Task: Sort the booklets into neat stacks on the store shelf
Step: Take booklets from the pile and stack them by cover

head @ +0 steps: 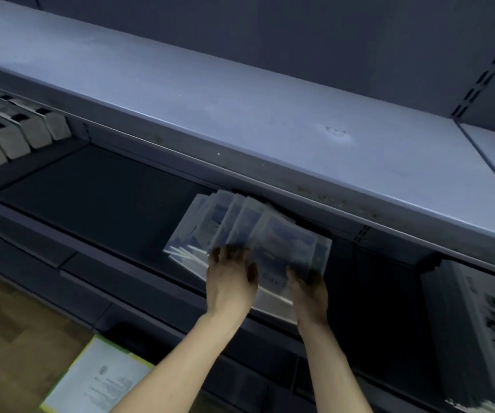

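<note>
Store shelving in dim bluish light fills almost the whole view. An upper shelf (240, 93) of pale metal runs across from the top left to the right edge, and its top is bare and a little dusty. Under it lies a lower shelf (100, 180) with a dark floor, deep in shadow. On the far left of this lower level, a row of grey boxes (11, 126) stands side by side, each with a dark opening near the top. At the right edge, a stack of pale printed sheets (484, 329) rests on the lower level, well apart from the hands. Wooden floor (8, 317) shows at the lower left, and on it lies a white paper with a yellow-green border (97, 380).

Near the middle of the lower shelf is a bunch of booklets (240, 228) with blue and white covers, spread out like a fan, with their far ends under the edge of the upper shelf. Both bare forearms reach in from below. The left hand (231, 281) is on the near part of the fan, fingers curled over the edges of the booklets, so the grip is grasping them. The right hand (310, 293) takes the near right corner of the same bunch, fingers bent around it. The booklets are blurred, and their text cannot be read.
</note>
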Demonstrator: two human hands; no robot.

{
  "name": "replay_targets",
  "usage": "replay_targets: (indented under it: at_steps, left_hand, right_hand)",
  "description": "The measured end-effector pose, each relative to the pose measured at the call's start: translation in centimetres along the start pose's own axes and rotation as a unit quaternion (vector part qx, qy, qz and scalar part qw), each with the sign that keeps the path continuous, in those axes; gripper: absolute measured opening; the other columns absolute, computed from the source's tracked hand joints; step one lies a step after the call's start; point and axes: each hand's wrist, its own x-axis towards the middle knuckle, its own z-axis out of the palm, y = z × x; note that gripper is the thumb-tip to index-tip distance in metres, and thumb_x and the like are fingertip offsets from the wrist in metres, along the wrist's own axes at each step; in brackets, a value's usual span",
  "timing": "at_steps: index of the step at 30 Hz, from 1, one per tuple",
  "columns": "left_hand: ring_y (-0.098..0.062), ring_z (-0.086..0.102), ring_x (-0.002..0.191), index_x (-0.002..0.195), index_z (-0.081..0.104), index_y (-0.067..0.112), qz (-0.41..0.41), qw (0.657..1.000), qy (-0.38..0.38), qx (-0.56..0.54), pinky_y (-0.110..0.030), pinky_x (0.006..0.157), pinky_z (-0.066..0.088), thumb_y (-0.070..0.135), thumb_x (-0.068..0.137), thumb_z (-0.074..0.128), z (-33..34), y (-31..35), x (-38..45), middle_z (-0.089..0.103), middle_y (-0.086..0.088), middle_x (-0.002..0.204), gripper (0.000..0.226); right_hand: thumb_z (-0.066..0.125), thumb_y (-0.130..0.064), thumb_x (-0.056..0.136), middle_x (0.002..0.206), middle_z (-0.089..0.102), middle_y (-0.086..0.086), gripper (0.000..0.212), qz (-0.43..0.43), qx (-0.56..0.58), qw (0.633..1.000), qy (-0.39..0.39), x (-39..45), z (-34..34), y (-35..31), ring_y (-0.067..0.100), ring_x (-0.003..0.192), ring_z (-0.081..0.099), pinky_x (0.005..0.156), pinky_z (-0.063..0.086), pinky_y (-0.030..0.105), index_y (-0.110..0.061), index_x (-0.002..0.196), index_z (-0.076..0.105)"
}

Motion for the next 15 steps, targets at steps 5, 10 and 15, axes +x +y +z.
replay_targets:
  at_steps: [5, 10, 15]
  left_hand:
    - [-0.029, 0.043, 0.119, 0.132, 0.051, 0.022, -0.044, 0.996, -0.024, -0.068, -0.038, 0.103, 0.037, 0.038, 0.101, 0.036, -0.3, 0.0, 0.0, 0.052, -0.007, 0.131, 0.038]
    - [-0.034, 0.041, 0.123, 0.138, 0.039, 0.023, -0.129, 0.97, -0.068, -0.194, -0.042, 0.096, 0.044, 0.049, 0.093, 0.051, 0.2, -1.0, -0.3, 0.045, -0.012, 0.134, 0.053]
    - [-0.026, 0.065, 0.09, 0.142, 0.022, 0.035, -0.16, 0.951, -0.112, -0.239, -0.035, 0.07, 0.052, 0.049, 0.096, 0.045, 0.2, -0.6, -1.9, 0.066, -0.006, 0.108, 0.053]
  right_hand:
    - [0.068, -0.026, 0.092, 0.114, 0.064, 0.004, 0.042, 0.008, 0.013, 1.0, -0.019, -0.9, -0.7, -0.4, 0.021, 0.101, 0.061, 0.084, 0.046, 0.032, -0.018, 0.13, 0.052]
    - [0.065, -0.028, 0.094, 0.113, 0.065, 0.011, 0.034, -0.029, -0.06, 0.998, -0.018, -1.8, -1.8, -0.1, 0.026, 0.1, 0.062, 0.086, 0.048, 0.032, -0.008, 0.12, 0.057]
    - [0.069, -0.031, 0.092, 0.106, 0.066, -0.007, 0.035, -0.023, -0.018, 0.999, -0.016, -4.6, -2.5, 0.0, 0.004, 0.088, 0.064, 0.07, 0.047, 0.014, -0.023, 0.123, 0.055]
